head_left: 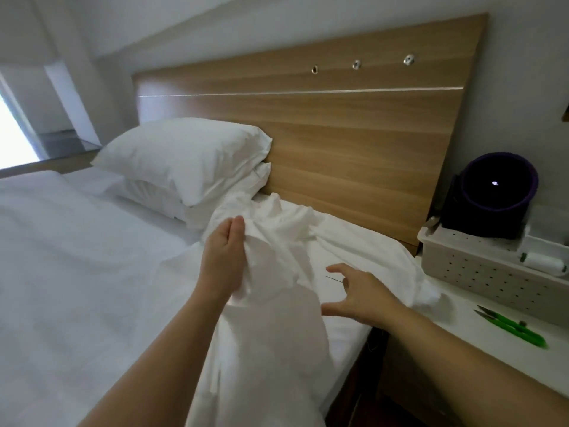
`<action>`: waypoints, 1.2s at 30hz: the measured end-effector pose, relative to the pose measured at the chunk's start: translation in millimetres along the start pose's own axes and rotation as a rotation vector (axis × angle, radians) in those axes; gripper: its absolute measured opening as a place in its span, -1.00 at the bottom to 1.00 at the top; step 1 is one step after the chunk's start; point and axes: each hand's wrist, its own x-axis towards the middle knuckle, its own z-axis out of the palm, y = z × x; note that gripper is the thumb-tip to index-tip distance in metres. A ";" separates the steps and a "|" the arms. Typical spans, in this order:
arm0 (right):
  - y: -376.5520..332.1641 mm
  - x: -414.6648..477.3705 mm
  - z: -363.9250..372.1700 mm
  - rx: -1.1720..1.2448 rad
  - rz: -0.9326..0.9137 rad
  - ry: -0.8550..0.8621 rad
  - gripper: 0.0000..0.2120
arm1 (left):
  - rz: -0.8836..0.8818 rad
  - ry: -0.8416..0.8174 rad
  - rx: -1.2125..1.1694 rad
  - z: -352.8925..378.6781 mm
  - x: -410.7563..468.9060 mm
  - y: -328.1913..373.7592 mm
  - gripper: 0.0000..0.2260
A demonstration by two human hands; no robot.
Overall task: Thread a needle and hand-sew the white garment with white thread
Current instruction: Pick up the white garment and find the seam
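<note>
Your white cloth garment (pixel 277 334) lies crumpled on the white bed sheet (pixel 77 272), running from near your body up to a bunched heap at its far end. Your left hand (pixel 220 260) grips a raised fold on the garment's left edge. The thumb lies along the cloth, and the other fingers are hidden behind it.

Your right hand (pixel 363 298) hovers at the garment's right side with its fingers spread wide, the index finger and thumb well apart. A thin metal needle (pixel 334 279) shows over the garment between them. Its near end meets one bent fingertip, but you cannot tell whether that finger holds it or whether it rests on the cloth. No thread can be made out on it.

Left of the garment's far end, two white pillows (pixel 184 158) are stacked. Beyond the garment stands a light wooden headboard (pixel 338 134).

Right of the garment is a white bedside table (pixel 462 328). On it, green-handled thread snips (pixel 511 326) lie flat, and a pale perforated plastic basket (pixel 480 272) sits farther back. A spool of white thread (pixel 543 263) lies on the basket's right rim, and a dark purple round object (pixel 495 195) stands on top of the basket.
</note>
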 end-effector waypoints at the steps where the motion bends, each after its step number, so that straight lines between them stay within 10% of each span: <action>1: -16.6 -8.8 3.2 0.124 -0.046 -0.005 -0.14 | -0.008 0.017 -0.051 -10.1 -2.5 6.9 -0.65; 6: -92.9 -51.1 15.2 0.641 -0.254 -0.004 -0.41 | -0.014 0.072 -0.205 -44.1 -15.7 36.7 -0.67; 10: -114.9 -60.2 18.1 0.364 -0.260 0.142 -0.85 | 0.029 0.099 -0.225 -67.1 -30.8 53.8 -0.68; 18: -122.7 -71.5 -48.8 0.395 -0.225 0.544 -0.85 | 0.145 0.345 -0.108 -130.6 -45.8 79.6 -0.65; 21: -132.9 -79.2 -56.2 0.423 -0.310 0.455 -0.83 | 0.109 0.348 0.167 -152.4 -47.4 66.9 -0.73; 28: -100.4 -86.9 22.6 0.184 -0.238 -0.139 -0.83 | -0.219 -0.206 1.138 -145.6 -74.4 1.9 -0.77; 36: -59.5 -85.9 30.1 0.401 -0.007 -0.496 -0.70 | -0.044 -0.943 0.724 -54.1 -109.2 -10.8 -0.56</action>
